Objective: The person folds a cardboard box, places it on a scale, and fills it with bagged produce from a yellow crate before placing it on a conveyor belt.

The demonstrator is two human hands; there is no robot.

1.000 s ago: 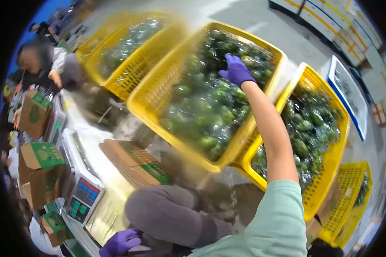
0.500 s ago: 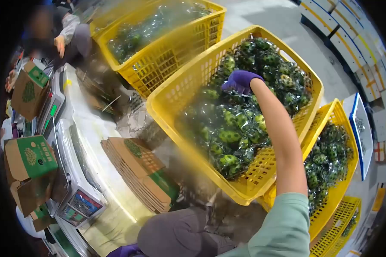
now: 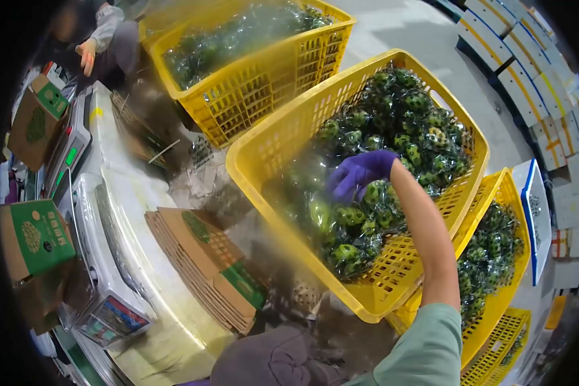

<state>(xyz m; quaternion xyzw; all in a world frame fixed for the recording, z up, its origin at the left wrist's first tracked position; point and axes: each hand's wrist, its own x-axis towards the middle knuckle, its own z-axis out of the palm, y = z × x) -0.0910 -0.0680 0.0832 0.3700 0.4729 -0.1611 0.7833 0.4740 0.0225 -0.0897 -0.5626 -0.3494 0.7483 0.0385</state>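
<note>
My right hand (image 3: 361, 175), in a purple glove, reaches into a large yellow crate (image 3: 489, 168). Its fingers bend down over clear plastic packets of green produce (image 3: 347, 253), with the thumb apart from them. The fingertips touch or nearly touch a shiny packet (image 3: 321, 215); no firm hold on it shows. Haze blurs the crate's left side. Of my left hand, only a purple sliver shows at the bottom edge beside my knee; its fingers are hidden.
Another yellow crate (image 3: 264, 90) of packets stands behind, and more (image 3: 495, 321) stand at right. Flattened cartons (image 3: 202, 264) lean by a white-topped bench (image 3: 135, 238) with scales (image 3: 112, 270) and open boxes (image 3: 42, 238). A co-worker's hand (image 3: 85, 55) shows at upper left. White boxes (image 3: 527, 83) are stacked at right.
My right hand has moved nearer to me across the packets, and its fingers look more extended. The view has shifted slightly. My left glove has mostly slipped below the bottom edge.
</note>
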